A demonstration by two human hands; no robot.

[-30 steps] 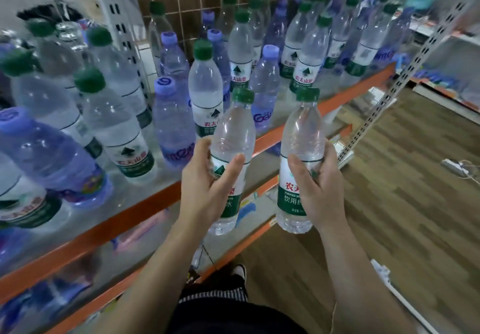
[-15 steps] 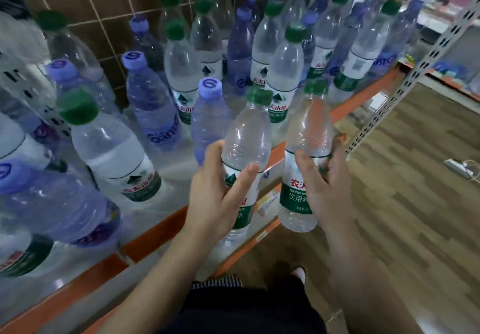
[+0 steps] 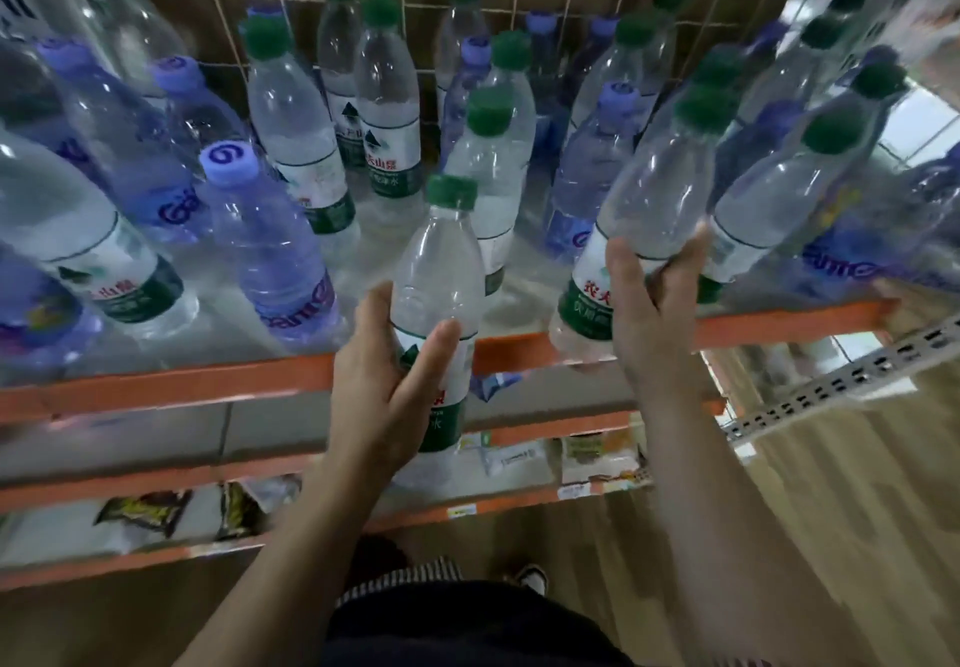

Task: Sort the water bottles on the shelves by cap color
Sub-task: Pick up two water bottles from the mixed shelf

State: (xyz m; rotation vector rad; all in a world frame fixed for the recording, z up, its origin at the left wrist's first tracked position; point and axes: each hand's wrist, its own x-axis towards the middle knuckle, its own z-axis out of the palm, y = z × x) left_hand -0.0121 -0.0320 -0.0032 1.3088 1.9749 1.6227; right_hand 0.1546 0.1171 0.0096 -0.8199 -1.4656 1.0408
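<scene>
Left grip (image 3: 387,386) clasped an upright bottle (image 3: 439,271), right grip (image 3: 652,313) a tilted bottle (image 3: 657,199), both green-capped; purple caps (image 3: 228,162) sat mixed across the shelf (image 3: 182,388). Sorting looked barely begun.

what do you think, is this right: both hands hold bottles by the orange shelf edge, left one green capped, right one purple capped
One slip: the right bottle, gripped by the right hand, has a green cap, not purple; the head view shows it. The rest stands: the left hand grips the left bottle, green capped too, both by the orange shelf edge.
</scene>
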